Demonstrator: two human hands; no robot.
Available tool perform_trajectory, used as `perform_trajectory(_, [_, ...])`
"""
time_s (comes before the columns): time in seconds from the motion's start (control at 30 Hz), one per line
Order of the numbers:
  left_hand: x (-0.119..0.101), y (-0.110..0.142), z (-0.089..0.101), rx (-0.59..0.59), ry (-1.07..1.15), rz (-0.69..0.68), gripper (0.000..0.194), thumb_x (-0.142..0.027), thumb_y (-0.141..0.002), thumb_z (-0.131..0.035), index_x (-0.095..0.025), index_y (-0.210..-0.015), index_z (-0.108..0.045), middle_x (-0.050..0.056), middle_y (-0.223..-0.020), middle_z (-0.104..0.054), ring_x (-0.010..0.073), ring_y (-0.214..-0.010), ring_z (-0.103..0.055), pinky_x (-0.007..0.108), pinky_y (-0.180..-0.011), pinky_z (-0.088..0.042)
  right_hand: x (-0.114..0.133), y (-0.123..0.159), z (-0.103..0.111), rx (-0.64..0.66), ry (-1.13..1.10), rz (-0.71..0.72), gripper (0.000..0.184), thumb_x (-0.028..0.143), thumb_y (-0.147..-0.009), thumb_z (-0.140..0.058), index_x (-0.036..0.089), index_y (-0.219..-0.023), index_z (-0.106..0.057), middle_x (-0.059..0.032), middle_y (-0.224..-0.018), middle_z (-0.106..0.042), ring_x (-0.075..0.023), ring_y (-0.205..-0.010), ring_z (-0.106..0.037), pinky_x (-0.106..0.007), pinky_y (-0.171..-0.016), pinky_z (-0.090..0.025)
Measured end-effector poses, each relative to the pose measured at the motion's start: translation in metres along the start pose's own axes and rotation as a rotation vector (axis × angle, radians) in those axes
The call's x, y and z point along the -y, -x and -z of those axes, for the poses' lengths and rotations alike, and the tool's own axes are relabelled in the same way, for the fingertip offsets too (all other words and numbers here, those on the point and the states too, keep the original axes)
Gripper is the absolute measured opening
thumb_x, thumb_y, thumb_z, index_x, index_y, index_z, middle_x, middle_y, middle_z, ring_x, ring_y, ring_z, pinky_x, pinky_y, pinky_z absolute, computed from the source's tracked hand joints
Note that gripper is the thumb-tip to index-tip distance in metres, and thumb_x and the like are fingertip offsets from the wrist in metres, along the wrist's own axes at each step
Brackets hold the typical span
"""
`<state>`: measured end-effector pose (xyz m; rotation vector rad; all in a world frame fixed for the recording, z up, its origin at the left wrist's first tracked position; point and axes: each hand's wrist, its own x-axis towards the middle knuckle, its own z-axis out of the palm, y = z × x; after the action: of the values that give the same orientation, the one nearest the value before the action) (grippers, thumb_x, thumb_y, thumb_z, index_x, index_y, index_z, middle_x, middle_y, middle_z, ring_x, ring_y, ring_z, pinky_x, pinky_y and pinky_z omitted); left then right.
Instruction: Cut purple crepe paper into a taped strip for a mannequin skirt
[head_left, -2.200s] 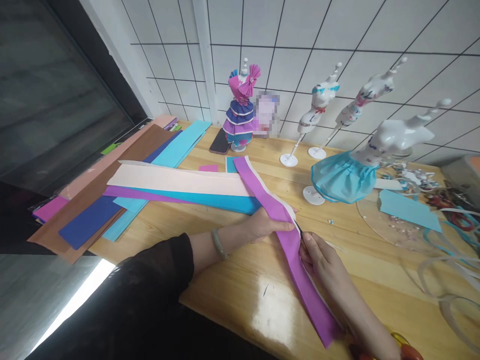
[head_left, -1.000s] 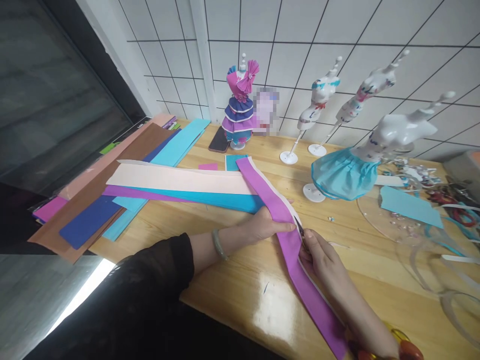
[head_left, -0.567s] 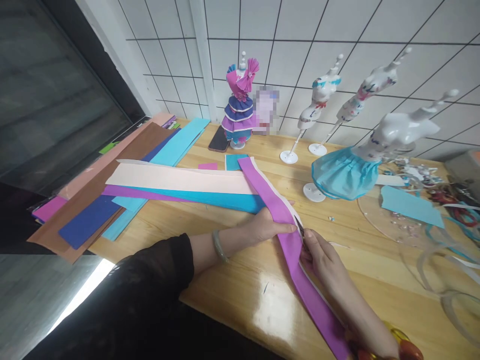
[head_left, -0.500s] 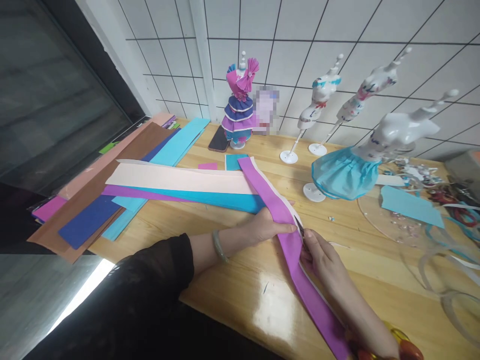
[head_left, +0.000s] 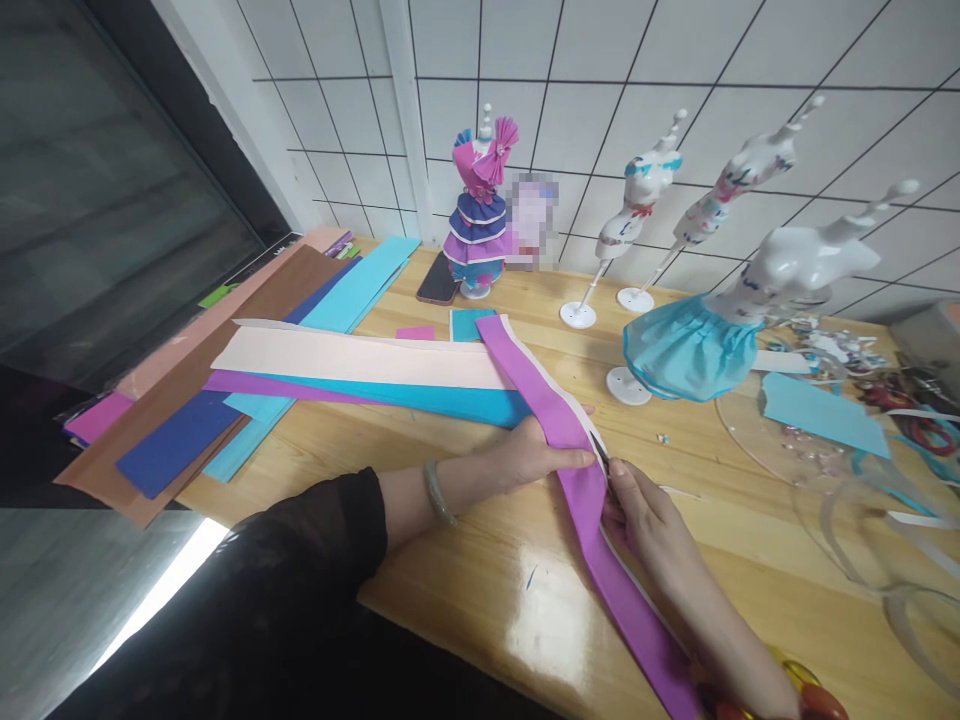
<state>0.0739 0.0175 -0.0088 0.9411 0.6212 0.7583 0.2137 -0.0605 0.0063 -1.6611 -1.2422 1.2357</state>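
A long purple paper strip [head_left: 581, 490] with a white edging [head_left: 551, 376] runs diagonally across the middle of the table. My left hand [head_left: 551, 455] grips it with the thumb on top and the fingers underneath. Closed around a small dark pointed tool [head_left: 600, 450], my right hand [head_left: 637, 500] is at the strip's right edge. The tool's tip lies against the white edging. My fingers hide most of the tool, so its kind is unclear. Under the strip's upper part lie a pale pink strip [head_left: 360, 355] and a blue strip [head_left: 465, 402].
Coloured sheets, with a brown one [head_left: 225, 335] among them, are piled at left. Several small dress forms stand along the wall, including one in a layered dress [head_left: 478, 215] and one in a turquoise skirt [head_left: 694, 345]. A phone [head_left: 437, 280] lies behind. Orange-yellow handles [head_left: 814, 695] show bottom right.
The dark tool and my right fingertips have shifted very slightly along the strip's edge. The clear ribbon loops at right have moved a little. My left hand keeps its place.
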Motion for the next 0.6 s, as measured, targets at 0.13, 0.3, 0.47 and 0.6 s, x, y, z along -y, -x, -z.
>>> perform_trajectory(0.13, [0.0001,0.0000,0.0006,0.019,0.001,-0.006,0.065,-0.024,-0.061,-0.077,-0.016,-0.120,-0.052,0.004,-0.093,-0.063,0.0150,-0.087,-0.057,0.032,-0.083,-0.045,-0.0004,0.0002,0.0004,-0.010,0.006,0.008,0.043,0.061,-0.084,-0.037,0.023,-0.064,-0.036,0.0059,-0.055,-0.030,-0.0110,-0.048,-0.028,-0.026,-0.045,-0.025])
perform_trajectory(0.3, [-0.0007,0.0000,0.0008,0.030,-0.022,-0.012,0.064,-0.024,-0.062,-0.077,-0.015,-0.120,-0.053,0.005,-0.093,-0.063,0.0152,-0.087,-0.058,0.032,-0.084,-0.045,0.0004,0.0008,0.0000,-0.016,0.003,0.018,0.042,0.060,-0.085,-0.036,0.023,-0.065,-0.037,0.0060,-0.055,-0.030,-0.0107,-0.047,-0.028,-0.025,-0.043,-0.024])
perform_trajectory(0.47, [-0.0001,-0.0008,0.0017,0.033,-0.013,-0.008,0.065,-0.025,-0.060,-0.078,-0.017,-0.119,-0.054,0.005,-0.095,-0.064,0.0170,-0.090,-0.058,0.035,-0.087,-0.044,0.0010,0.0000,0.0011,-0.033,0.051,0.036,0.043,0.061,-0.084,-0.037,0.023,-0.064,-0.037,0.0059,-0.054,-0.030,-0.0108,-0.047,-0.028,-0.025,-0.043,-0.024])
perform_trajectory(0.6, [0.0042,-0.0040,0.0049,-0.013,0.014,-0.022,0.048,-0.026,-0.062,-0.077,-0.015,-0.106,-0.062,0.006,-0.093,-0.064,0.0174,-0.087,-0.058,0.035,-0.084,-0.045,-0.0019,-0.0013,0.0025,-0.047,0.110,0.044,0.042,0.059,-0.086,-0.034,0.023,-0.064,-0.038,0.0056,-0.055,-0.032,-0.0113,-0.048,-0.030,-0.025,-0.045,-0.026])
